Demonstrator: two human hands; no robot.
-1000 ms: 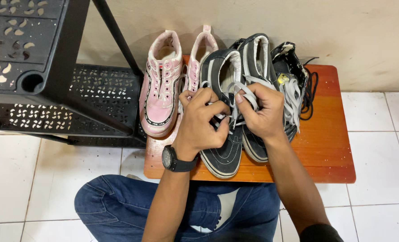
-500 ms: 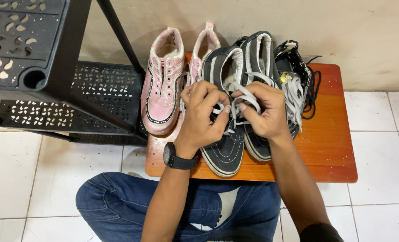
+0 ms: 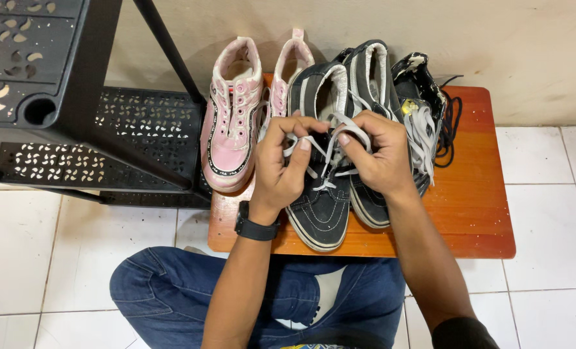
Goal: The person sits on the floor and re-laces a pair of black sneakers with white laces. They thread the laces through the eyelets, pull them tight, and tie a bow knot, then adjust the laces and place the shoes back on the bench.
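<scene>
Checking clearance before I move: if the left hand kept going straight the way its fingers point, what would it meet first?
Probably the right hand: the left hand points right across the dark sneaker, both pinching its grey laces.

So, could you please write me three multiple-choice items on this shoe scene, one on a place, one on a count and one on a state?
1. Where do the shoes stand?
A. on an orange board on the tiled floor
B. on the black rack's top shelf
C. in a cardboard box

2. How many pink shoes are there?
A. one
B. two
C. four

3. What are both hands doing?
A. resting flat on the knees
B. gripping the rack's leg
C. pinching the white laces of a dark shoe

Key: 1 A, the orange board lies under every shoe. 2 B, a pair of pink shoes stands at the left of the row. 3 C, the left hand and right hand hold the white laces over the dark shoe.
</scene>
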